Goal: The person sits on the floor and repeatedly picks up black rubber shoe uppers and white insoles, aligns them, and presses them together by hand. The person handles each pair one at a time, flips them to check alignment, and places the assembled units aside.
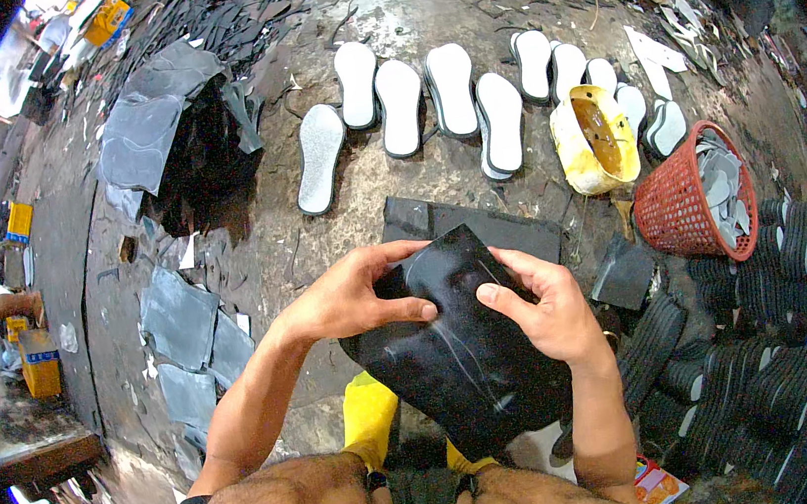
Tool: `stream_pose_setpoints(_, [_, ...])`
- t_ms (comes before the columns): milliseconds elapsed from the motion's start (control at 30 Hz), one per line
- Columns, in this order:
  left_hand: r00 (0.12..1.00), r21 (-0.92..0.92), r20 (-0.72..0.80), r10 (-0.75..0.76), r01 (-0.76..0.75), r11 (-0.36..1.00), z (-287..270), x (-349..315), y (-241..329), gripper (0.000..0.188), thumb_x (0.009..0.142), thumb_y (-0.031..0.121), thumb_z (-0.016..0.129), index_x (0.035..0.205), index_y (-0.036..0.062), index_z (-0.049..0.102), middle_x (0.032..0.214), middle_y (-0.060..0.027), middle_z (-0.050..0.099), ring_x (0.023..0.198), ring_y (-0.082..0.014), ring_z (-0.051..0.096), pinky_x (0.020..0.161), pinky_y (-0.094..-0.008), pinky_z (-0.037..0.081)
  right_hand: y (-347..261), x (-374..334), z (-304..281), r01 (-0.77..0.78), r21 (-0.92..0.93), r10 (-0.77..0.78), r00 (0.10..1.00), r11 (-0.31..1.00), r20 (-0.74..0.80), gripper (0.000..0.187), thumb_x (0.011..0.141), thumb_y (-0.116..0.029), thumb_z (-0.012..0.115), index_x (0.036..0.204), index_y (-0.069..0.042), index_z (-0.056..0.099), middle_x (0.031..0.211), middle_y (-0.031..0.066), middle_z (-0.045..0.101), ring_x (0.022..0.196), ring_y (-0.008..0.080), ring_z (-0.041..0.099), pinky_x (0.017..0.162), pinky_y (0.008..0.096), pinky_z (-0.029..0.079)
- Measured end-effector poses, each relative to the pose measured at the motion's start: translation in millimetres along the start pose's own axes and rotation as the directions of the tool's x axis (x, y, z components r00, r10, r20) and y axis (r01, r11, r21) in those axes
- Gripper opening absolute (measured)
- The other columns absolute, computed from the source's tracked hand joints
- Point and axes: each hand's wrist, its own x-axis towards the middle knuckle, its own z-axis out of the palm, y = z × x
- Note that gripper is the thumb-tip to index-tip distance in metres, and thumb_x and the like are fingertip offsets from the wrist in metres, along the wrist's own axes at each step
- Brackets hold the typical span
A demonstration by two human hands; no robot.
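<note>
Pinching a shiny black sheet [465, 354], the left hand [358, 292] and the right hand [551, 310] hold its far end from either side, each thumb pressed on top. A yellow sock [367, 423] shows just left of the sheet's lower part. Beyond the sheet lie a dark mat [500, 228] and, farther off, white-topped soles [400, 108]. Beyond it to the right stand a yellow tub [573, 155] and a red basket [669, 210] with grey scraps [721, 186]; grey pieces [179, 319] lie to its left.
</note>
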Motion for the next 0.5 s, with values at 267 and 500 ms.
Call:
stream_pose_setpoints(267, [0.993, 0.06, 0.038, 0.113, -0.116, 0.991, -22, -7, 10, 0.085, 0.079, 0.011, 0.085, 0.152, 0.0054, 0.042, 0.141, -0.014, 0.057, 0.116, -0.0189, 0.062, 0.102, -0.037, 0.051, -3, -3, 14, 0.079, -0.242, -0.138, 0.961, 0.967, -0.24, 0.052, 0.091, -0.013, 0.073, 0.14, -0.004, 0.056, 0.113, 0.0157, 0.073, 0.093, 0.0171, 0.071, 0.084, 0.0322, 0.055])
stream_pose_setpoints(500, [0.986, -0.954, -0.152, 0.068, -0.164, 0.251, 36, 1, -28, 0.081, 0.088, 0.032, 0.078, 0.154, 0.0047, 0.039, 0.152, -0.0112, 0.047, 0.123, -0.0213, 0.059, 0.107, -0.039, 0.048, -11, -3, 35, 0.165, -0.047, -0.171, 0.923, 0.985, -0.344, 0.048, 0.09, -0.008, 0.073, 0.134, -0.002, 0.055, 0.124, 0.0093, 0.063, 0.111, 0.0165, 0.062, 0.089, 0.0312, 0.054])
